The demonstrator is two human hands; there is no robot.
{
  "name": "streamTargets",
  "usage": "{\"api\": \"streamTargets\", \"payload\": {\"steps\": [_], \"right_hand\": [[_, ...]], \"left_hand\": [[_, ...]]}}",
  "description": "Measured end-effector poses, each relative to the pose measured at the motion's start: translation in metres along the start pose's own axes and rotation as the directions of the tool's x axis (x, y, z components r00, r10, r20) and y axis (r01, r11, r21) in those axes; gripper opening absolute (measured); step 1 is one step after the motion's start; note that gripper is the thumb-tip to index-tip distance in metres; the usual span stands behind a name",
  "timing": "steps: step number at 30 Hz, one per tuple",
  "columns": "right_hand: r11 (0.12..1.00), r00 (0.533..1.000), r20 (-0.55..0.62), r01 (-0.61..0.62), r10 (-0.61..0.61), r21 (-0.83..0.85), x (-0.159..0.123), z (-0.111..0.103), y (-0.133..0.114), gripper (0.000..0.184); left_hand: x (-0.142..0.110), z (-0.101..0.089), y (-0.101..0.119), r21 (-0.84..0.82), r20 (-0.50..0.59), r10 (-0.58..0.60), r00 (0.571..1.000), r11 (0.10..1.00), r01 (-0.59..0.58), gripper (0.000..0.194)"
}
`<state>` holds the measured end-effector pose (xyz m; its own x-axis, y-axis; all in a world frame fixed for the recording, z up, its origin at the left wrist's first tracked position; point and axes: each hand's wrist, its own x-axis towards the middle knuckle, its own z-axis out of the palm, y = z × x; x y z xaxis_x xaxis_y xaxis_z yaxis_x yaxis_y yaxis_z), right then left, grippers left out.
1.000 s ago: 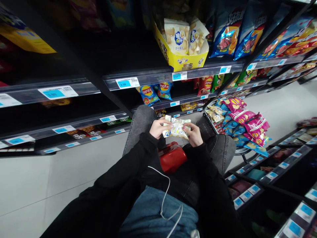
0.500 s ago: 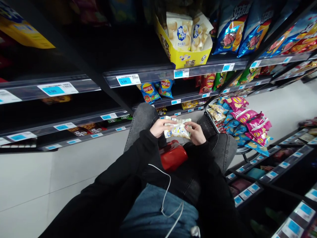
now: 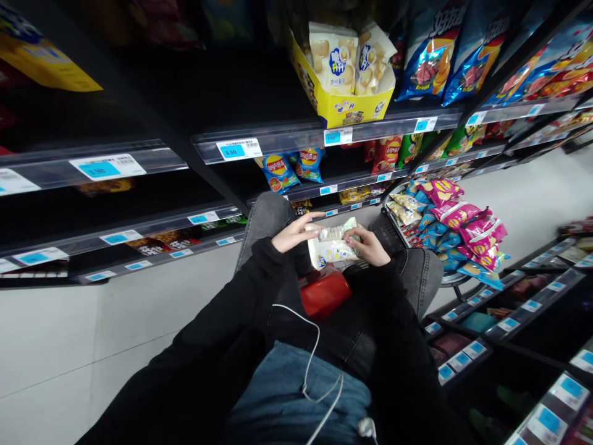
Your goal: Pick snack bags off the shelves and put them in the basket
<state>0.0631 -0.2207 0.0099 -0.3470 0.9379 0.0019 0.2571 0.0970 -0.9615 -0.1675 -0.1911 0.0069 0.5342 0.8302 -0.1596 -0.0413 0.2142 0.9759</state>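
Note:
Over my lap my right hand (image 3: 370, 245) grips small white snack bags at their right end, thumb and fingers closed on them. The lower snack bag (image 3: 333, 252) has its left end loose and tilted down; another pale bag (image 3: 330, 233) lies just above it. My left hand (image 3: 294, 235) is at the left edge of the bags, its fingers stretched out and apart, thumb near the upper bag. Whether that thumb touches the bag I cannot tell. Below the bags a red shiny pouch (image 3: 327, 293) rests between my legs.
A yellow display box (image 3: 356, 114) with similar white bags stands on the shelf ahead. To my right a basket (image 3: 386, 233) is heaped with pink chip bags (image 3: 482, 225) and blue ones. Lower shelves hold blue chip bags (image 3: 280, 172). A white earphone cord (image 3: 309, 371) hangs over my front.
My left hand has shifted slightly left and its fingers have spread away from the bags. The lower bag's left end now hangs free, and the bags have tilted in my right hand.

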Motion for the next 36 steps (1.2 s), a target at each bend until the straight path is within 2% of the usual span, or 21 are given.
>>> {"api": "streamTargets", "payload": {"steps": [3,6,10,12,13,15,18,21,23,25,28,32,34,36], "right_hand": [[0.994,0.989,0.138,0.059,-0.046,-0.088,-0.003,-0.001,-0.007,0.015],[0.982,0.983,0.167,0.101,-0.075,-0.159,-0.004,0.003,-0.006,0.013],[0.968,0.982,0.171,0.123,-0.085,-0.22,-0.003,0.01,-0.004,0.013],[0.958,0.971,0.209,0.166,-0.117,-0.236,-0.002,0.011,-0.006,0.013],[0.948,0.968,0.21,0.192,-0.139,-0.256,-0.001,0.012,-0.007,0.013],[0.91,0.971,0.15,0.229,-0.188,-0.345,0.0,0.011,-0.008,0.015],[0.825,0.97,0.01,0.211,-0.241,-0.525,0.0,0.01,-0.006,0.017],[0.775,0.974,-0.09,0.106,-0.206,-0.623,0.0,0.015,-0.006,0.017],[0.754,0.967,-0.205,-0.021,-0.152,-0.657,-0.001,0.024,-0.007,0.019],[0.732,0.944,-0.313,-0.138,-0.108,-0.667,-0.001,0.034,-0.009,0.018],[0.72,0.907,-0.418,-0.257,-0.051,-0.645,0.001,0.047,-0.01,0.013],[0.765,0.828,-0.559,-0.383,0.036,-0.518,0.004,0.057,-0.003,0.011],[0.793,0.82,-0.572,-0.371,0.035,-0.483,0.005,0.058,0.0,0.011],[0.825,0.83,-0.558,-0.323,0.01,-0.465,0.006,0.057,0.002,0.007]], "left_hand": [[0.005,0.001,0.0,0.22,0.13,-0.135,0.982,0.97,0.104,0.047],[0.007,0.003,-0.002,0.329,0.238,-0.319,0.917,0.915,0.233,0.033],[0.002,0.01,-0.004,0.096,0.32,-0.434,0.842,0.899,0.426,0.036],[0.002,0.017,-0.005,0.016,0.285,-0.462,0.84,0.878,0.478,0.036],[0.003,0.02,-0.006,0.003,0.247,-0.461,0.852,0.88,0.476,0.034],[0.006,0.025,-0.01,0.007,0.183,-0.44,0.879,0.895,0.447,0.028],[0.012,0.031,-0.018,0.019,0.087,-0.377,0.922,0.926,0.377,0.023],[0.014,0.041,-0.023,0.123,-0.124,-0.233,0.964,0.961,0.248,0.023],[0.013,0.049,-0.024,0.277,-0.269,-0.12,0.956,0.941,0.196,0.024],[0.012,0.057,-0.025,0.433,-0.361,-0.042,0.931,0.877,0.208,0.026],[0.01,0.064,-0.026,0.582,-0.395,0.026,0.918,0.78,0.229,0.028],[0.007,0.069,-0.025,0.661,-0.386,0.086,0.918,0.72,0.211,0.029],[0.006,0.071,-0.024,0.681,-0.395,0.113,0.912,0.702,0.208,0.031],[0.005,0.073,-0.023,0.702,-0.398,0.148,0.905,0.685,0.197,0.032]]}}
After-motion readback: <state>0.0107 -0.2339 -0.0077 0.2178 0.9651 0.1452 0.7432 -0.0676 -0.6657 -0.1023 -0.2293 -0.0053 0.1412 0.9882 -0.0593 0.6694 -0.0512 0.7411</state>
